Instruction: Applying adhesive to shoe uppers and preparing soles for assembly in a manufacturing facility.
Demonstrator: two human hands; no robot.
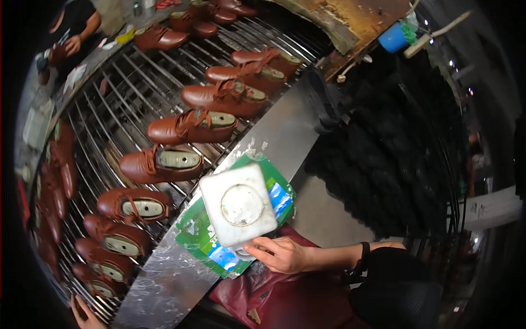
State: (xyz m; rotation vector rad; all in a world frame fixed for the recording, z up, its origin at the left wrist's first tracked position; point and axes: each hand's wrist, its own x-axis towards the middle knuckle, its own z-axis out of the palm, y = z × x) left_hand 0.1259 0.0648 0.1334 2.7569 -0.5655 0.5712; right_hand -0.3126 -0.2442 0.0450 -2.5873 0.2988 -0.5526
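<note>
My right hand (282,255) is closed at the near edge of a white, square plastic container (246,205) with a round, pale-smeared area in its middle. The thumb and fingers grip it by what looks like a handle, partly hidden. Beneath the container lies a flattened green and blue package (192,227) on the metal ledge (164,290). At the bottom left, my left hand (86,313) shows only partly, its fingers stretched out and apart. It is beside the slatted rack, just below the nearest brown lace-up shoe (97,281); whether it touches anything, I cannot tell.
Several brown shoes stand along the curved metal rack (129,90), with more at its left and far sides. A person (74,41) across the rack handles a shoe. Black material (383,148) hangs at right. A blue cup (393,37) stands on the rusty surface behind.
</note>
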